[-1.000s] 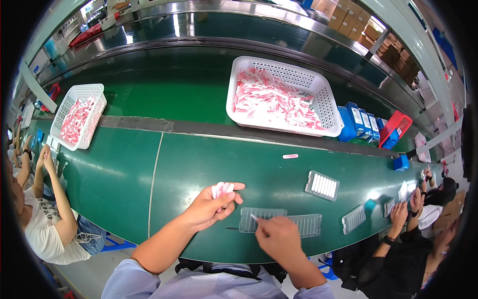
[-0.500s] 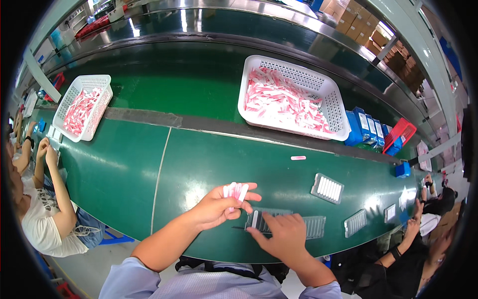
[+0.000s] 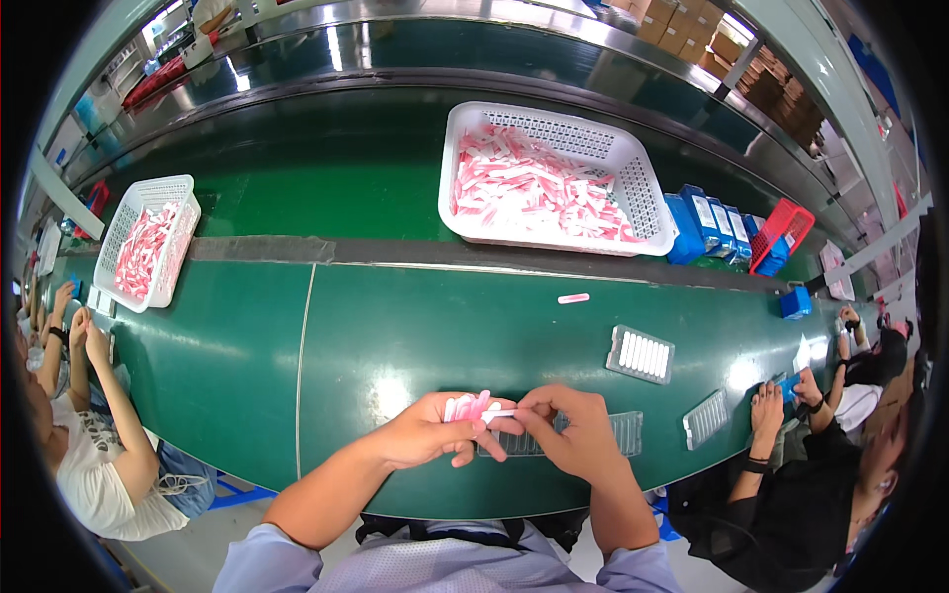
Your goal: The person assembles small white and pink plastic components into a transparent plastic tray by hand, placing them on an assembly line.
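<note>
A small bunch of flat pink-and-white sticks (image 3: pixel 461 408) is held in my left hand (image 3: pixel 415 435), pinched between thumb and fingers. My right hand (image 3: pixel 573 435) has come up beside it, thumb and forefinger closed on the end of one whitish stick (image 3: pixel 500 414) that points out of the bunch. Under both hands lies a clear slotted plastic tray (image 3: pixel 626 435), partly covered by my fingers; what its hidden slots hold I cannot tell. Farther right, a similar tray (image 3: pixel 641 354) carries a row of several white sticks. One loose pink stick (image 3: pixel 573 298) rests on the green table.
Two white perforated baskets of pink-and-white sticks, a large one (image 3: pixel 652 212) and a smaller one (image 3: pixel 185 232), stand across the table. Blue boxes (image 3: pixel 692 225) and a red basket (image 3: pixel 786 232) sit far right. Another slotted tray (image 3: pixel 705 420) lies right. Co-workers sit on both sides.
My right hand has moved up and left from the tray to the bunch and now grips one stick's end. The view has shifted slightly. At right, a co-worker's hands now hold a blue object.
</note>
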`<state>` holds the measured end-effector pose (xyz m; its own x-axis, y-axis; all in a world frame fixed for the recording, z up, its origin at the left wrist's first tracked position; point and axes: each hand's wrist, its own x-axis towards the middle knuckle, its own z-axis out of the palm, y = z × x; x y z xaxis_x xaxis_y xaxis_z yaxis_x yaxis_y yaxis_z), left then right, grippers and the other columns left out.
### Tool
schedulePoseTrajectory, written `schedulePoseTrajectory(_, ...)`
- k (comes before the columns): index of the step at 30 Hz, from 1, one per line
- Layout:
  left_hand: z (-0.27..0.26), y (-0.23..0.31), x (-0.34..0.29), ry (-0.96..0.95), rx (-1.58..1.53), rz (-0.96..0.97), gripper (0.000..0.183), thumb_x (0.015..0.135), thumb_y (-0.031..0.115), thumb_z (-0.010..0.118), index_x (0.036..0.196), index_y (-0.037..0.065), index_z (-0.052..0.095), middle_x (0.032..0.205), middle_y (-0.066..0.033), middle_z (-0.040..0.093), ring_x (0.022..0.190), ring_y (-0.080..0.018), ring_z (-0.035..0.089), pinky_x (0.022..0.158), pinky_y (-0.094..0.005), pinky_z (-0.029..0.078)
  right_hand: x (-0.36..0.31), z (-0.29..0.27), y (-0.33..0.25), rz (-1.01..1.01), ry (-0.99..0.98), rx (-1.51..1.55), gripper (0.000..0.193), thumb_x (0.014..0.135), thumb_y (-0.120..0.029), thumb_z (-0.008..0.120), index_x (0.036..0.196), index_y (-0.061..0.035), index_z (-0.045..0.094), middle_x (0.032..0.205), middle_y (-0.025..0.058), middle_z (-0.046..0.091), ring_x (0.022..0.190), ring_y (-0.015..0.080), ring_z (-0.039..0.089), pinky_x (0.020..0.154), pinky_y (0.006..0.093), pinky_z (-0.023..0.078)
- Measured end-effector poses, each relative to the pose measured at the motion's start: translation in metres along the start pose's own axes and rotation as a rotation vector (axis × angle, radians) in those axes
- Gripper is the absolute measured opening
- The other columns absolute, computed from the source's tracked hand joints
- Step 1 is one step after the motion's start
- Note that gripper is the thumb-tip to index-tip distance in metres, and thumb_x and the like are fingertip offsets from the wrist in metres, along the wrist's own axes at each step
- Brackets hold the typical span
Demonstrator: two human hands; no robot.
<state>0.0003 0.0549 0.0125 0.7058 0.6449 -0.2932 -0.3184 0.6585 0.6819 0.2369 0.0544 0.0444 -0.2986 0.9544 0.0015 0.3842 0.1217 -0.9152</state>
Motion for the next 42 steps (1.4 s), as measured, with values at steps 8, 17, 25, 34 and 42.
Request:
schedulePoseTrajectory(8,-0.009,-0.006,-0.002,-0.109,0.272,-0.056,0.055,0.101,0.0,0.051,0.154,0.002,0.036,0.124,-0.0156,0.066,0.088,-0.0168,0.069,0.06,-0.0255,0.045,0.005,0.0,-0.001,-0.063,-0.174,-0.043,0.017,0.089,-0.016,0.075,0.096,-0.0032,0.067,0.078,0.0093,0.066,0.063,0.02,0.062,0.061,0.033,0.05)
schedulePoseTrajectory(17,0.002,-0.002,-0.003,-0.166,0.288,-0.014,0.071,0.104,-0.002,0.045,0.163,0.012,0.01,0.126,-0.0127,0.061,0.088,-0.0144,0.066,0.062,-0.0255,0.044,0.001,-0.007,-0.006,-0.174,-0.238,-0.225,0.018,0.089,-0.016,0.072,0.102,-0.0067,0.064,0.09,0.0086,0.063,0.075,0.0288,0.064,0.065,0.0398,0.051)
schedulePoseTrajectory(25,0.006,0.001,-0.002,-0.034,0.154,0.002,0.059,0.106,0.006,0.047,0.159,0.006,0.022,0.116,-0.0128,0.064,0.084,-0.0177,0.069,0.058,-0.0263,0.042,0.003,-0.004,0.001,-0.24,-0.223,-0.266,0.012,0.085,-0.01,0.072,0.094,-0.0069,0.066,0.09,0.0065,0.063,0.078,0.0275,0.064,0.068,0.0371,0.051)
schedulePoseTrajectory(34,-0.011,-0.014,0.005,0.001,0.257,0.006,0.021,0.106,0.012,0.052,0.12,-0.001,0.061,0.098,-0.0062,0.07,0.065,-0.0088,0.057,0.058,-0.0252,0.044,-0.006,0.0,0.007,-0.293,-0.036,-0.292,0.038,0.08,-0.007,0.077,0.116,-0.0072,0.066,0.099,0.005,0.065,0.087,0.0256,0.065,0.08,0.0354,0.054)
schedulePoseTrajectory(42,0.002,-0.011,0.006,0.093,0.401,0.037,0.02,0.105,0.014,0.054,0.115,-0.001,0.063,0.095,-0.006,0.072,0.063,-0.0073,0.058,0.063,-0.025,0.051,-0.015,0.009,0.013,0.054,-0.045,0.162,0.034,0.084,-0.001,0.077,0.116,-0.0011,0.067,0.087,0.0061,0.069,0.079,0.0098,0.067,0.072,0.025,0.054)
